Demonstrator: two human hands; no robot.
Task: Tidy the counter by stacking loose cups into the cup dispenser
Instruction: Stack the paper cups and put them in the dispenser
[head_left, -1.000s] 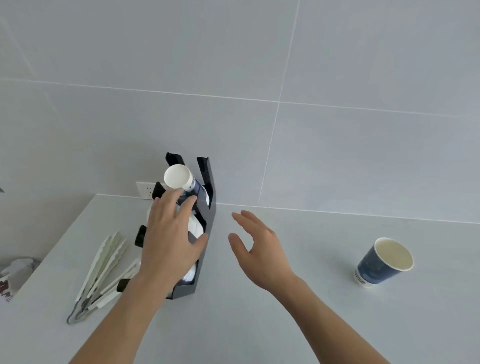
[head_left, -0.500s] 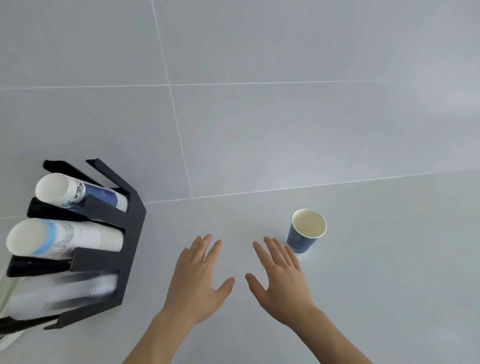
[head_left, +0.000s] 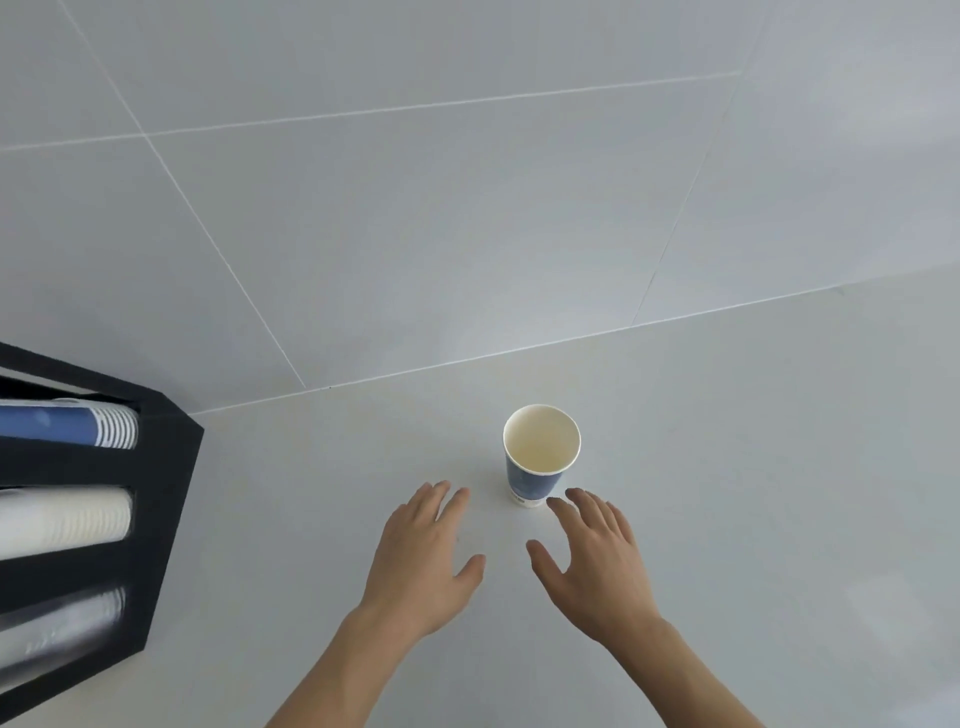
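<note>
on the pale grey worktop ahead of me, a blue paper cup is standing upright, its cream inside showing, near the seam where the surface is meeting the wall. i am seeing large light grey tiles with thin pale joints running across that wall. my left hand is hovering palm down, short of the cup and to its left, fingers spread, grip wide and holding nothing. my right hand is reaching in beside the cup's base, its fingertips just next to it; i cannot tell whether they are touching. its grip is wide too. at the left edge the black cup dispenser is lying with three stacks showing: blue, white and a blurred one.
</note>
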